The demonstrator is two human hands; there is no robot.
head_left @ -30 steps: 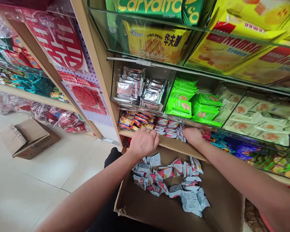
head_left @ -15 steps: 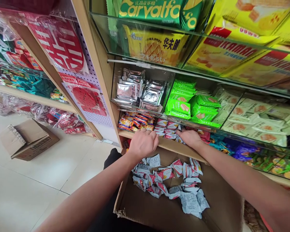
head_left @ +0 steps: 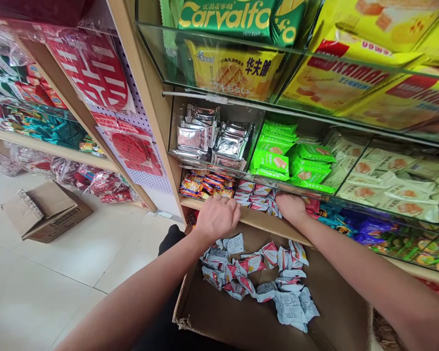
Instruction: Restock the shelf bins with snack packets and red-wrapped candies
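My left hand (head_left: pixel 218 217) is closed over the far edge of an open cardboard box (head_left: pixel 338 297), which is held up against the bottom shelf. Inside the box lie several small white and pink snack packets (head_left: pixel 289 307), loosely scattered. My right hand (head_left: pixel 291 206) reaches over the box edge into a bottom-shelf compartment, beside a row of the same white and pink packets (head_left: pixel 260 191). Its fingers are largely hidden among the packets and under the glass above, so whether it holds one does not show.
Orange candies (head_left: pixel 207 184) fill the compartment to the left. Above are silver packets (head_left: pixel 193 136) and green wafer packets (head_left: pixel 271 161) behind a glass front (head_left: pixel 219 165). A wooden shelf post (head_left: pixel 173 180) stands left, and another cardboard box (head_left: pixel 56 214) is on the tiled floor.
My right hand has shifted slightly right and deeper into the compartment, its fingers less visible now. My left hand keeps its place on the box edge.
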